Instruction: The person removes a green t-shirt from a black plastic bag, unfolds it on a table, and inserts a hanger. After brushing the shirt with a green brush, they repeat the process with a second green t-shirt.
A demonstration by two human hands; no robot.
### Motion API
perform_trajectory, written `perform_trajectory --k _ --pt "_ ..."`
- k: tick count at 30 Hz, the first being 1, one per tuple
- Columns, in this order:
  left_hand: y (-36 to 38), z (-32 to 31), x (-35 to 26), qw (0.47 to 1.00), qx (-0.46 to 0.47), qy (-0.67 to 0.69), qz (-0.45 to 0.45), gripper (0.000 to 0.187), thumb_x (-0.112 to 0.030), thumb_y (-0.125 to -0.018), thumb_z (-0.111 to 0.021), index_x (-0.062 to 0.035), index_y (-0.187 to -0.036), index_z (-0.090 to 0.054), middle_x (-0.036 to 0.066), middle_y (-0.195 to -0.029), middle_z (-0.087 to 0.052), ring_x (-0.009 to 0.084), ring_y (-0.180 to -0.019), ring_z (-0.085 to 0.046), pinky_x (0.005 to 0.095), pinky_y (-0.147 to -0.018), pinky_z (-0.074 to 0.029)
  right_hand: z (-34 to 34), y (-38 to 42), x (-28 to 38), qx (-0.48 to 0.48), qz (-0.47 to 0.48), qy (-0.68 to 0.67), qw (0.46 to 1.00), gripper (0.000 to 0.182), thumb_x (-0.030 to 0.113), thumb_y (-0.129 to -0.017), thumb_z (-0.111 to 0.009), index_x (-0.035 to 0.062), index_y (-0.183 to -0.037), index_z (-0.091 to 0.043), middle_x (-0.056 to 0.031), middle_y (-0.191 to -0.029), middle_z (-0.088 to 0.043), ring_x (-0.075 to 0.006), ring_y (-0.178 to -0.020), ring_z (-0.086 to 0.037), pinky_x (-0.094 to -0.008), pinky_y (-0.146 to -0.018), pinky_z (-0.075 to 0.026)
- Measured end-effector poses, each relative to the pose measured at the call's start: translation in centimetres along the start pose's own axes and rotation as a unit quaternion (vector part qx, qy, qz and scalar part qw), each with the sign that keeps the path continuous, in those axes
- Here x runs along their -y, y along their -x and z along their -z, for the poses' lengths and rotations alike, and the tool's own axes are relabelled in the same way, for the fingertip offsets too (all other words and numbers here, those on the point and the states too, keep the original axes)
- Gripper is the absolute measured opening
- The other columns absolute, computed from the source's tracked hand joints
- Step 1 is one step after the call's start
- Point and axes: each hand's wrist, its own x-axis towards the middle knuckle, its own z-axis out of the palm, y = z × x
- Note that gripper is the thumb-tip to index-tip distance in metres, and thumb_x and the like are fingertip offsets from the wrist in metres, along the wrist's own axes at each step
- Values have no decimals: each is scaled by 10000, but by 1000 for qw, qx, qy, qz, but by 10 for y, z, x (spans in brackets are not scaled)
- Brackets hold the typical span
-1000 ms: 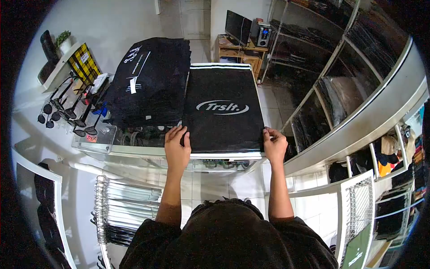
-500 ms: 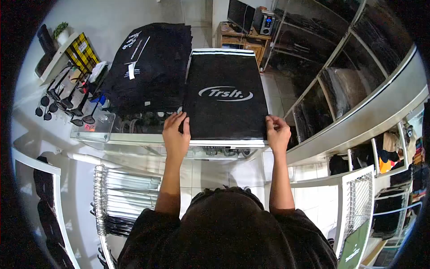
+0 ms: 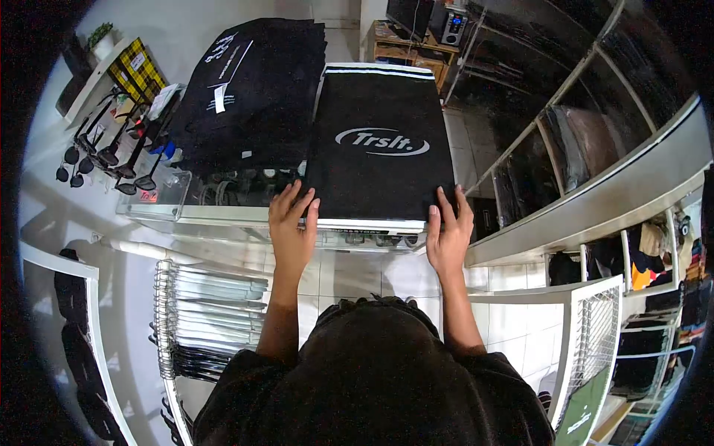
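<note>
A flat black bag (image 3: 379, 178) with a white "Trslt." print lies on the counter, its white-striped end pointing away from me. At the bag's near left corner rests my left hand (image 3: 292, 230), palm down, fingers apart. My right hand (image 3: 450, 234) is at the near right corner, its fingers stretched along the edge and spread. Neither hand grips the bag. Left of it, a pile of black printed shirts (image 3: 260, 97) covers much of the glass counter (image 3: 223, 214).
Sunglasses (image 3: 123, 186) hang on a rack at the left, near a clear acrylic box (image 3: 177, 199). Hangers with garments (image 3: 216, 312) stand below left. Glass-fronted shelves (image 3: 565, 149) run along the right. A monitor (image 3: 409, 16) and a speaker (image 3: 453, 28) sit at the back.
My right hand has let go of its pinch on the bag's corner and opened, shifting slightly left. My left fingers have spread. The view has tilted slightly, and the bag lies flat still.
</note>
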Motion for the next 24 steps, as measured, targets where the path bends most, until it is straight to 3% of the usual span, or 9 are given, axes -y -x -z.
perform_trajectory --k 2,4,5,10,18,24 --pt "-1 4 1 999 -9 43 1 240 -227 -920 -738 -126 -1132 -787 98 -1312 -684 328 -1322 -533 543 -1160 -336 12 1 1 21 48 23 998 395 285 -964 -664 113 -1318 -694 -199 -1481 -520 -404 -1339 -484 -505 -1101 -375" --pt "6 15 0 992 9 -97 -86 229 -231 -924 -741 -162 -1137 -786 50 -1333 -673 306 -1346 -512 587 -1184 -272 18 5 -2 40 54 20 998 416 315 -958 -677 134 -1332 -687 -193 -1506 -499 -399 -1371 -459 -514 -1122 -351" --pt "10 13 4 992 17 -95 -78 208 -231 -934 -732 -182 -1127 -790 17 -1331 -675 285 -1357 -500 612 -1193 -231 18 7 -5 53 53 29 997 427 319 -957 -679 138 -1343 -680 -194 -1504 -500 -397 -1367 -463 -510 -1120 -357" --pt "15 10 12 995 20 -66 -66 212 -215 -937 -726 -177 -1136 -785 12 -1323 -679 265 -1346 -516 586 -1196 -247 10 15 -11 57 31 -16 998 447 319 -963 -676 151 -1376 -656 -192 -1518 -486 -390 -1359 -475 -499 -1112 -376" --pt "18 4 22 995 -24 -46 -83 203 -143 -912 -742 -108 -1109 -775 42 -1254 -714 265 -1305 -573 561 -1184 -283 -3 28 -9 2 11 -16 1000 428 253 -991 -645 153 -1407 -635 -305 -1535 -410 -444 -1347 -472 -486 -1099 -397" --pt "23 3 26 995 -22 -47 -83 245 -113 -897 -735 -99 -1141 -764 51 -1275 -710 269 -1314 -574 562 -1191 -261 4 22 -3 33 1 -17 999 431 241 -991 -640 157 -1413 -629 -299 -1537 -410 -450 -1358 -469 -491 -1102 -398"
